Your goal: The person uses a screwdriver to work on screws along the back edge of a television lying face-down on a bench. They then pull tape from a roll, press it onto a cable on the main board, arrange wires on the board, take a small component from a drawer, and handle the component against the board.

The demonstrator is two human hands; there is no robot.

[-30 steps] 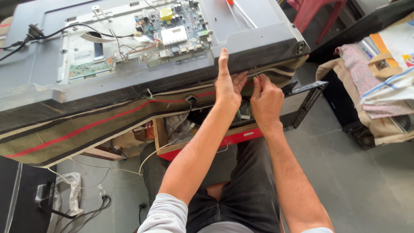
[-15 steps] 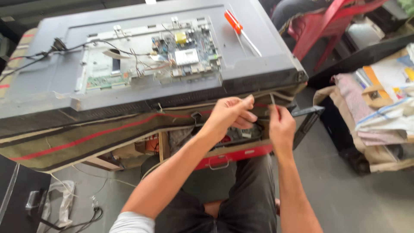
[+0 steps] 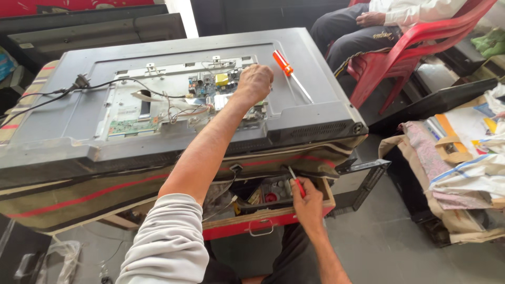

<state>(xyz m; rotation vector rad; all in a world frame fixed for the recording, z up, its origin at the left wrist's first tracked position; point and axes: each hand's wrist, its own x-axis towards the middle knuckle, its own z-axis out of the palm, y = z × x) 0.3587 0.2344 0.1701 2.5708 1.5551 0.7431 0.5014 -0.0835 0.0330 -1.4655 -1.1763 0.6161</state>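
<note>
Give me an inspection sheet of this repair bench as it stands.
Surface: striped cloth over the bench, television on it.
Job's things: television face down, back panel off, circuit boards exposed.
Clutter: orange-handled screwdriver on the television; open drawer of small parts.
Hands: left hand on the circuit boards; right hand holds a small red-handled tool at the drawer.
Cables: power cord across the television's back.
Surroundings: seated person on red chair; papers right.

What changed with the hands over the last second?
The left hand left the drawer edge and reached up onto the circuit board in the open TV back. The right hand stayed at the drawer, now with a grip on a small red-handled tool. The orange screwdriver lies untouched.
</note>
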